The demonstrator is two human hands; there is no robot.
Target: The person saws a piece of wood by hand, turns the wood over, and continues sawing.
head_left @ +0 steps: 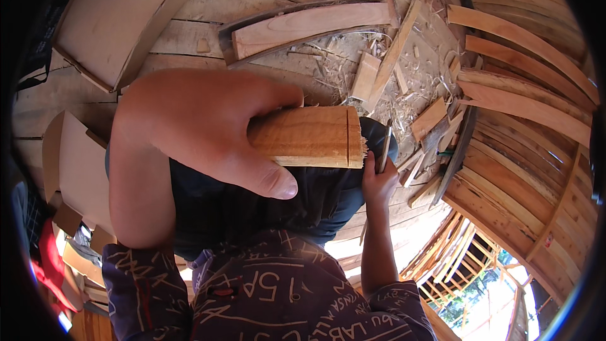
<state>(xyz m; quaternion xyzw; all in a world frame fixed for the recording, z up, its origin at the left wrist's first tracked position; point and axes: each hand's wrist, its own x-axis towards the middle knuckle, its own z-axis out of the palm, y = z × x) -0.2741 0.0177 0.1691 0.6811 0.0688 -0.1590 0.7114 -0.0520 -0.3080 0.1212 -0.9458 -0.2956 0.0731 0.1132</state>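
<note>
Head: wood block (306, 137) between left fingers (283, 95)

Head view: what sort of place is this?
It looks like a woodworking site, perhaps inside a wooden boat or building under construction: shavings litter the board floor, curved timbers line the plank wall, and the left hand grips a sawn block.
</note>
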